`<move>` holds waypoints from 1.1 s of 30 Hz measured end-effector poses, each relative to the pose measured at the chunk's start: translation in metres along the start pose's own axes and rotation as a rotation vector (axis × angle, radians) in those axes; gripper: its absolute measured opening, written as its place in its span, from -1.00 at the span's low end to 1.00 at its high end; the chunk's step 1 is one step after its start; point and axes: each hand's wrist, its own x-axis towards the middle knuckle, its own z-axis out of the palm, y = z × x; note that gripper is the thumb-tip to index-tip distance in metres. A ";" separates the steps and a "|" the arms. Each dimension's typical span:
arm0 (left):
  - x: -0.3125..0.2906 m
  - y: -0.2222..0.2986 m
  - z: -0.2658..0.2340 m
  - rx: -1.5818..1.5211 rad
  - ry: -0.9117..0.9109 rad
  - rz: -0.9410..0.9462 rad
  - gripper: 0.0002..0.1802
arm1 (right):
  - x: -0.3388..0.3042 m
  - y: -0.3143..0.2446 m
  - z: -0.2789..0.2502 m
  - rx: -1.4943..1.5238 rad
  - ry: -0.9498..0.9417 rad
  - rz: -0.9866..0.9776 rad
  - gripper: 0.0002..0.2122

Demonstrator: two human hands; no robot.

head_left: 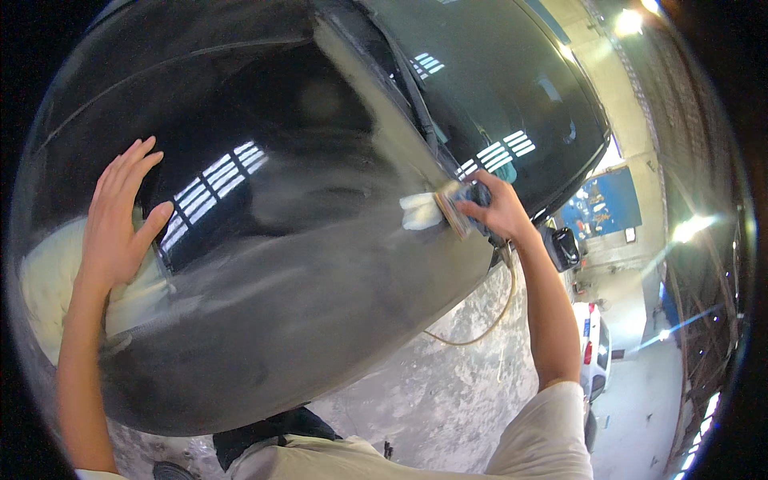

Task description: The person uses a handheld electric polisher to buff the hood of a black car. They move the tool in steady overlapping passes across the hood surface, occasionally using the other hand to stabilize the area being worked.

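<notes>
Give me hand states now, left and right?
Left hand: open, flat on the black car hood, holding nothing.
Right hand: closed around a handheld sander pressed to the hood beside a pale filler patch.

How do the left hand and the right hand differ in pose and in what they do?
The left hand lies open and flat on the dark car panel, holding nothing; the right hand is closed around a sander. The left hand rests beside a pale filler patch; the right hand is at the panel's far edge. Both are bare.
</notes>
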 end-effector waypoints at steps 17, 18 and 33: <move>0.000 0.001 0.000 0.012 -0.011 -0.037 -0.29 | 0.131 -0.062 0.000 -0.045 0.039 -0.150 -0.44; 0.000 0.001 0.000 -0.014 0.004 -0.023 -0.29 | 0.145 -0.066 0.000 -0.060 0.045 -0.158 -0.43; 0.001 -0.002 0.001 -0.019 -0.011 -0.026 -0.27 | 0.146 -0.054 0.006 -0.061 0.082 -0.213 -0.39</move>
